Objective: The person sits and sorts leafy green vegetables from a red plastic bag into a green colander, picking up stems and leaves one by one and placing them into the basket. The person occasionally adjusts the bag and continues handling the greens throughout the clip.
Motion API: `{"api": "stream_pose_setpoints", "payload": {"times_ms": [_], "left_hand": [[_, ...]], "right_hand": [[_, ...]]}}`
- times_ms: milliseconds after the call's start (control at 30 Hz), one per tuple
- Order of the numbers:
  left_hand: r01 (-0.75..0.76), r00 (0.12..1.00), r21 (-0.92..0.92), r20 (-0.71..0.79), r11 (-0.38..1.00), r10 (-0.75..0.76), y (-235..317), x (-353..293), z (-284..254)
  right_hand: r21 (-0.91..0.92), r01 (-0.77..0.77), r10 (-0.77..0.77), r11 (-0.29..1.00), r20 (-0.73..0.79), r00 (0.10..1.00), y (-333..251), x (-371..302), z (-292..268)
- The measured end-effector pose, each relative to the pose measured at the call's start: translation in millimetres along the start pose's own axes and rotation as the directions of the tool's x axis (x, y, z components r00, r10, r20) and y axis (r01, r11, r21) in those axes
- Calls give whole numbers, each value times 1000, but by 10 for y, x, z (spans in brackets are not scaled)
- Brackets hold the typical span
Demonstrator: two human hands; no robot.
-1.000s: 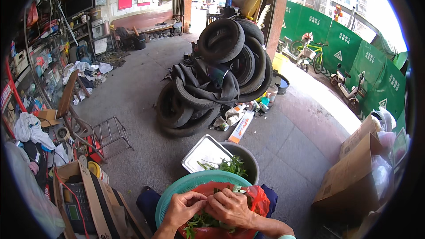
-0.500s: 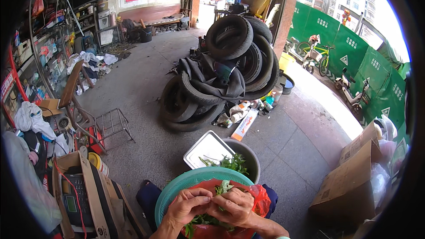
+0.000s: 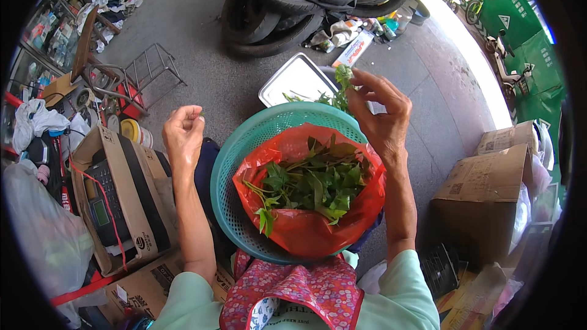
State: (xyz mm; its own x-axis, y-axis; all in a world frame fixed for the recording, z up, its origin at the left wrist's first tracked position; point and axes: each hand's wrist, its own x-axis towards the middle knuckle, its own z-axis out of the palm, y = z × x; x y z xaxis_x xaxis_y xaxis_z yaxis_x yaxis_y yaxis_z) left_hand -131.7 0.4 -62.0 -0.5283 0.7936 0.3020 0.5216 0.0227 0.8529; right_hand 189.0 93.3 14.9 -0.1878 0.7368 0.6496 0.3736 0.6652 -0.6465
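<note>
A turquoise plastic basket sits in front of me, and in it an opened red plastic bag full of leafy green stems. Beyond the basket's far right rim, my right hand pinches a leafy green sprig between thumb and fingers. My left hand is raised off the basket's left side, thumb pressed to fingertips on what looks like a tiny green scrap. Behind the basket, a white tray rests over a grey basin, partly hidden; more greens lie there.
Stacked black tyres and a long box lie ahead. On my left are a carton holding a telephone, and a metal rack. Cardboard boxes stand to the right. Green fencing runs beyond.
My hands were together over the red bag; now they are apart, left hand out to the left, right hand out to the far right with the sprig. The view has tilted downward.
</note>
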Motion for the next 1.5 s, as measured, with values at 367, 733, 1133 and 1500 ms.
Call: {"api": "stream_pose_setpoints", "payload": {"times_ms": [367,733,1133,1500], "left_hand": [[-134,989,109,-39,985,139,347,-311,244],[-191,793,-47,582,981,182,703,-848,534],[-403,630,117,755,908,183,437,-908,103],[-506,578,202,801,839,155,348,-1008,64]], "right_hand": [[-334,306,34,891,723,690,-51,-1009,403],[-176,30,97,984,668,738,51,-761,199],[-171,-48,157,984,707,689,-11,-646,-23],[-79,-120,141,990,694,706,-56,-652,-81]]}}
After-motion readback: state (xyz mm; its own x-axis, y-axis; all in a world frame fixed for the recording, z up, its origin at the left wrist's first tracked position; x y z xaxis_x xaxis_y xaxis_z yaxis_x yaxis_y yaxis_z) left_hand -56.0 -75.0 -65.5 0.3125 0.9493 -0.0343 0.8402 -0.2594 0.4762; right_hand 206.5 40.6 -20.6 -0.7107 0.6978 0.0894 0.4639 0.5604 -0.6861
